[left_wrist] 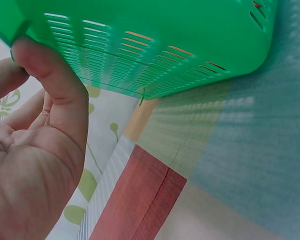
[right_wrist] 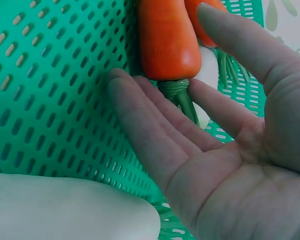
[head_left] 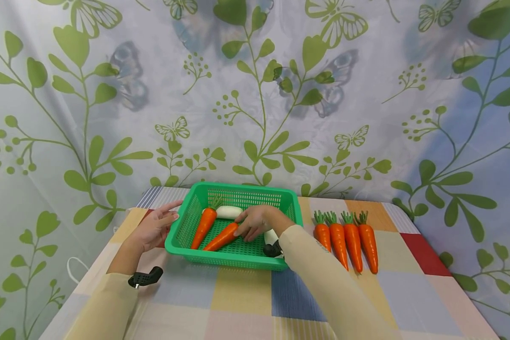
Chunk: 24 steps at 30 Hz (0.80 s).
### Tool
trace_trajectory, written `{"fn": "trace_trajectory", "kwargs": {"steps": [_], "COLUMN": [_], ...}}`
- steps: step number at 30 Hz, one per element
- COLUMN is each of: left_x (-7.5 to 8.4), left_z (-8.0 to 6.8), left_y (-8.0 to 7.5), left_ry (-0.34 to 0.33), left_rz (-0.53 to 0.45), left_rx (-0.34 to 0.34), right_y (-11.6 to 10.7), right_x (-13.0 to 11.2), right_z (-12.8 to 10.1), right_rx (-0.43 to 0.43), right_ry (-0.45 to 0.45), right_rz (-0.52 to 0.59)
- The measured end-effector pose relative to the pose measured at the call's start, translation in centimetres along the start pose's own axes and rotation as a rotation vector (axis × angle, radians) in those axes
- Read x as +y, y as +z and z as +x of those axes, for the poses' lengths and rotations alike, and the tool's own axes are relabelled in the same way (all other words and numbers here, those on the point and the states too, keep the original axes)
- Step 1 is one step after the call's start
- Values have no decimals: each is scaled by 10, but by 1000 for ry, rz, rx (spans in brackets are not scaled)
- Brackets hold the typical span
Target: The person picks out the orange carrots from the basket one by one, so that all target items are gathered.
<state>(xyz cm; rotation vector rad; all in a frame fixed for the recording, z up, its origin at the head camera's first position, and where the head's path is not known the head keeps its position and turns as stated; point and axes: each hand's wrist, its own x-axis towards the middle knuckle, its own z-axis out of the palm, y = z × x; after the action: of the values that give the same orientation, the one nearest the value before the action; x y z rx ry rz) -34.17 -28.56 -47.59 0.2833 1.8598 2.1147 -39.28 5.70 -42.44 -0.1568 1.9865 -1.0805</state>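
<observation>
Right hand (head_left: 257, 222) partly hides carrot (head_left: 222, 237); radish (head_left: 270, 236) half-hidden.

Left hand (head_left: 155, 228), right hand (head_left: 257, 223): both bare. Left sleeve (head_left: 106, 309) and right sleeve (head_left: 337, 285): long, pale cream-beige, plain-looking cloth, ending at the wrists. Left wrist: black device (head_left: 146, 276), bent, rounded outer end, small bright metallic stub below. Right wrist: similar dark unit (head_left: 273, 249), rounded; finer detail too small to read.
</observation>
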Motion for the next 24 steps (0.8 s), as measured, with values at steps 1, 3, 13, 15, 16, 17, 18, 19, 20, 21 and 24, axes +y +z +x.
{"fn": "trace_trajectory", "kwargs": {"steps": [1, 3, 13, 15, 16, 17, 18, 19, 20, 21, 24], "left_x": [0, 1, 2, 2, 3, 3, 3, 3, 3, 3, 2], "left_z": [0, 0, 2, 2, 2, 2, 2, 2, 2, 2, 3], "left_y": [0, 0, -4, -4, -4, -4, -4, -4, -4, -4, -5], "left_ry": [0, -1, -9, -7, -6, -6, -7, -7, -7, -8, -11], "left_rz": [2, 2, -22, -20, -18, -15, -12, -9, -7, -6, -10], "left_rx": [1, -4, -24, -26, -27, -27, -26, -25, -24, -22, -21], "right_y": [0, 0, -3, -4, -5, -5, -6, -7, -7, -7, -8], "right_x": [0, 0, -3, -4, -4, -5, -5, -4, -4, -4, -2], "right_z": [0, 0, -5, -7, -9, -10, -10, -10, -10, -10, -7], "right_rx": [2, 11, 38, 61, 77, 93, 113, 132, 151, 169, 212], "right_ry": [1, 1, -23, -34, -37, -43, -51, -59, -68, -78, -116], "right_rz": [9, 28, 86, 92, 95, 91, 88, 89, 90, 95, 103]}}
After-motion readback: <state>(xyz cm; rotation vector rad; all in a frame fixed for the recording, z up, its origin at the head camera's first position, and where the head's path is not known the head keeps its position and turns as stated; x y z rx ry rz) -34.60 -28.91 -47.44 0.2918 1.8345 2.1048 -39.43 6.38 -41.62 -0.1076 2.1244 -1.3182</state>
